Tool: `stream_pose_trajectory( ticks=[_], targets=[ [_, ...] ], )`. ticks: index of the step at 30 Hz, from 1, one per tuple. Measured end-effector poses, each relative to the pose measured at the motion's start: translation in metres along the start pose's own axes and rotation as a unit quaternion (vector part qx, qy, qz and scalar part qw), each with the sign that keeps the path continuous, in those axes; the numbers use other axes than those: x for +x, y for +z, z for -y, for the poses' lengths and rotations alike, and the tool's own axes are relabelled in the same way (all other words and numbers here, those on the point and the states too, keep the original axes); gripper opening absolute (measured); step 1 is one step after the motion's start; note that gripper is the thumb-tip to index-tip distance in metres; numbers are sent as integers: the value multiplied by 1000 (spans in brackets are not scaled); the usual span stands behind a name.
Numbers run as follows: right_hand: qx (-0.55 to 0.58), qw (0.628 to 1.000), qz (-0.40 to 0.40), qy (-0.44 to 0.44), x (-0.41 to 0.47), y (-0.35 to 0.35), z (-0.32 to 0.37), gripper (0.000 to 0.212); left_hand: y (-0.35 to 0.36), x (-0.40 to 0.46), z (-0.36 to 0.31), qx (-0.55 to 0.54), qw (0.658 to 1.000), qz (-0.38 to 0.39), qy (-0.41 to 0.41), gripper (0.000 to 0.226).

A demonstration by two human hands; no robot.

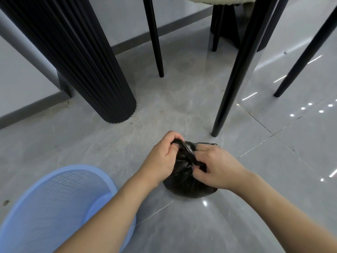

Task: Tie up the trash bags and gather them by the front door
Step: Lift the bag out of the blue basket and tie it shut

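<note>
A small black trash bag (184, 181) sits on the grey tiled floor in the lower middle of the head view. My left hand (162, 157) pinches one twisted end of the bag's top at its far left side. My right hand (215, 167) grips the other twisted end on the near right side. Between the two hands a strip of black plastic is stretched across the top of the bag. The bag's mouth is bunched together under my fingers, which hide how it is closed.
A light blue mesh waste basket (60, 203) stands at the lower left, partly behind my left forearm. A thick fluted black table leg (94, 73) rises at the left. Thin black chair legs (235, 73) stand just beyond the bag. A grey baseboard (32, 106) runs along the left wall.
</note>
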State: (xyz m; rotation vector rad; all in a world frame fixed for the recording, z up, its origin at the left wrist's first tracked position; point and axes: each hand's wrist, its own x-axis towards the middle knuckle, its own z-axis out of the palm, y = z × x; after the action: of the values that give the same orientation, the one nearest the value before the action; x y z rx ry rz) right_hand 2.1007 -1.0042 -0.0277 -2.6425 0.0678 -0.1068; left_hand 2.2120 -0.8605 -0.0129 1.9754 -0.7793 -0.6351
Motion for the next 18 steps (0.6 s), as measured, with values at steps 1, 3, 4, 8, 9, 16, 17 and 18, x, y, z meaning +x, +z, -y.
stream_pose_trajectory(
  ticks=[1, 3, 4, 8, 9, 16, 17, 18],
  targets=[
    [-18, 1000, 0, 1, -1, 0, 0, 18, 2, 0, 2, 1, 1000, -1, -13, 21],
    [-53, 998, -12, 11, -4, 2, 0, 18, 6, 1, 6, 5, 999, -5, -37, 21],
    [-67, 997, -26, 17, -5, 3, 1, 17, 8, 1, 8, 7, 999, -7, -46, 20],
    [-101, 988, -93, 67, -9, 7, 0, 19, 13, 1, 16, 13, 996, -15, -87, 16],
    [-108, 986, -104, 77, -10, 7, 0, 18, 14, 1, 17, 9, 995, -14, -97, 16],
    [-134, 975, -178, 31, -16, 10, -4, 22, 18, 10, 10, -3, 988, -7, -154, 16],
    [-129, 975, -178, 15, -16, 10, -5, 21, 17, 11, 8, -22, 986, -5, -166, 12],
    [-113, 979, -171, 6, -16, 9, -6, 21, 15, 11, 6, -61, 982, 2, -179, 7]
  ],
)
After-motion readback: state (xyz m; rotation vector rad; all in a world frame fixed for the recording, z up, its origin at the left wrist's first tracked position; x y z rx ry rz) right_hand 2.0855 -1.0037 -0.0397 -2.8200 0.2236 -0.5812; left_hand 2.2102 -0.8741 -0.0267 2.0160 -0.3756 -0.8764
